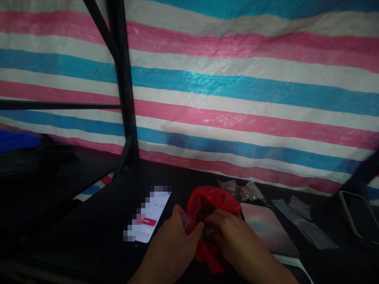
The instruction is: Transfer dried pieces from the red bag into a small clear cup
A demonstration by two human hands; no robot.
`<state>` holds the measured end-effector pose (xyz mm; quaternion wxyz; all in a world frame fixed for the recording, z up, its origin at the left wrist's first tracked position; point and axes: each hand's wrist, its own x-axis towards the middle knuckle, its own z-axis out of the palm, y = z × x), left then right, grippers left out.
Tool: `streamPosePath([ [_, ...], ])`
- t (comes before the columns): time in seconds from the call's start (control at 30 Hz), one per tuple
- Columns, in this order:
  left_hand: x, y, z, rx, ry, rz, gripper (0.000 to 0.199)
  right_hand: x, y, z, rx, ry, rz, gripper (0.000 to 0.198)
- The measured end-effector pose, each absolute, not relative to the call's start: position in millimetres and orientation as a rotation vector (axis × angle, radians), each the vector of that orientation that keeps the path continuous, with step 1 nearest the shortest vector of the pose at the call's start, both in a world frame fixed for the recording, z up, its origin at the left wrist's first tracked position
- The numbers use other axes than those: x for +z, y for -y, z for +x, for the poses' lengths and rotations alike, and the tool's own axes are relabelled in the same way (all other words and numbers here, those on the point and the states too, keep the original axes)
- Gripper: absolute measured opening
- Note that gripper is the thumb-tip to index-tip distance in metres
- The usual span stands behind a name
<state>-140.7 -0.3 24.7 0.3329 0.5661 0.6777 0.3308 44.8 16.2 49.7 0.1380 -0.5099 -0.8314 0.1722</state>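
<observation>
A red plastic bag [213, 194] sits crumpled on the black table with its mouth spread, and dark small contents show inside. At its left side my left hand [179, 242] is closed, thumb against fingers, on a small clear plastic bag [186, 221]. My right hand [229, 230] reaches over the red bag's mouth from the right, fingers curled in and pinched together. What those fingers hold is hidden in shadow. Behind the red bag lie small filled zip bags [248, 192] with brownish contents.
A lit phone [151, 221] lies left of my hands. To the right are a pale, flat rectangular item [266, 227], several clear flat bags [314, 232] and another phone [359, 215] with a dark screen. A black metal post [126, 90] stands before the striped sheet [237, 79].
</observation>
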Motion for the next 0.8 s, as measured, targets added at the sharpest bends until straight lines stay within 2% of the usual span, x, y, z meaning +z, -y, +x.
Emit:
streamPosePath([
  [0.07,26,4,-139,0.868,-1.647,1.473,0.013,42,-18,42,0.564,2.335,-1.443,0.048],
  [0.2,26,1,-141,1.019,-1.469,1.417,0.031,31,-27,39,0.703,2.203,-1.428,0.05],
  [0.3,22,-5,-145,1.133,-1.43,1.321,0.03,23,-32,39,0.896,2.0,-1.432,0.053],
  [0.43,18,-10,-147,1.165,-1.35,1.13,0.03,18,-35,38,1.194,1.733,-1.383,0.046],
  [0.57,17,-12,-148,1.176,-1.307,1.112,0.032,19,-36,38,1.244,1.629,-1.342,0.034],
  [0.63,17,-13,-148,1.209,-1.313,1.174,0.026,23,-37,40,1.257,1.592,-1.311,0.031],
  [0.8,14,-18,-142,1.376,-1.383,1.39,0.021,43,-37,47,1.224,1.542,-1.197,0.031],
])
